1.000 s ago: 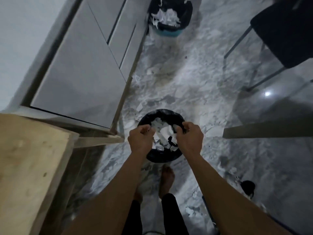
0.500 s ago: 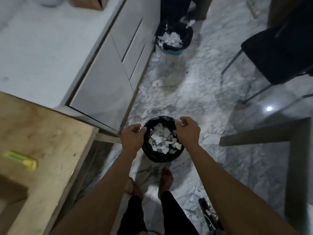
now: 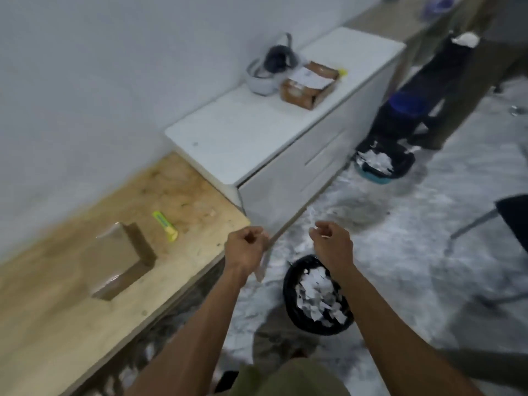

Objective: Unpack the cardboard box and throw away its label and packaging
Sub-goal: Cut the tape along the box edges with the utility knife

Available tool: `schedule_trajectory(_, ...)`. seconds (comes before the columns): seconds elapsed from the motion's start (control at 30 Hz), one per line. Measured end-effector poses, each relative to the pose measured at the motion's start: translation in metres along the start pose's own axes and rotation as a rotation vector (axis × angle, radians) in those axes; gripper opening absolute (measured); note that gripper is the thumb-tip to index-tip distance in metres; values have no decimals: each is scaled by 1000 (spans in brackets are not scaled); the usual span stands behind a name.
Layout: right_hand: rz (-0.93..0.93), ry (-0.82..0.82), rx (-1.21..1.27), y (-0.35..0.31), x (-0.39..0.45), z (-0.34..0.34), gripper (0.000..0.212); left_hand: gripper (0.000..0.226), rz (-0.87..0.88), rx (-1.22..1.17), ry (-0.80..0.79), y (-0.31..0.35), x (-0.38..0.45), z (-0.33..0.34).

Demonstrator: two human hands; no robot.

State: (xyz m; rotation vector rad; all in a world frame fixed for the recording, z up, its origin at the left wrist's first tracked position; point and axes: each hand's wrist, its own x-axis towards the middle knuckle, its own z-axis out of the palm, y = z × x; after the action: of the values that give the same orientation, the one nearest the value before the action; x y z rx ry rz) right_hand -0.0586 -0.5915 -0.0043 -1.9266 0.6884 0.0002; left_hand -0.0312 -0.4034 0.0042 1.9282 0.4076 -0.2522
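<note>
On the far left, the wooden desk (image 3: 200,224) carries a brown cardboard box (image 3: 121,261), wrapped or taped in something shiny, and just beside it lies a yellow-green cutter (image 3: 165,226). The box looks closed, so I judge that this one is not yet unpacked.

Further back, on the white cabinet (image 3: 243,132), there is a second cardboard box (image 3: 310,84) with a white paper label on top, next to a grey headset (image 3: 271,68).

The left hand (image 3: 247,248) is loosely curled, near the corner of the desk, and I see nothing gripped in it. The right hand (image 3: 331,244) is also half closed; a very small pale thing shows at the fingertips, but the picture is blurred and I cannot tell if it is a scrap of paper.

Below the right forearm, on the marble floor, stands the black bin (image 3: 317,298), full of torn white paper pieces. A second bin (image 3: 383,164) with paper stands further away, at the end of the cabinet.

My judgement: the throwing-away step at the bin seems finished. The next move calls for reaching left to the desk, taking the cutter and opening the wrapped box, with care for the blade.
</note>
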Motion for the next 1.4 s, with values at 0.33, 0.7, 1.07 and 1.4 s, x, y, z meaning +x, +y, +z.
schedule_trajectory(0.33, -264, -336, 24, -65, -84, 119, 14, 6, -19, -129, 285, -72, -35, -167)
schedule_trajectory(0.7, -364, -473, 9, -141, -130, 237, 12, 11, -98, -360, 694, -130, -43, -295)
schedule_trajectory(1.07, -447, -470, -211, -175, -57, 342, 21, 21, -118, -203, 784, -140, 37, -325)
schedule_trajectory(1.4, -355, -464, -595, -149, 20, 415, 31, 57, -218, 192, 611, -166, 121, -316)
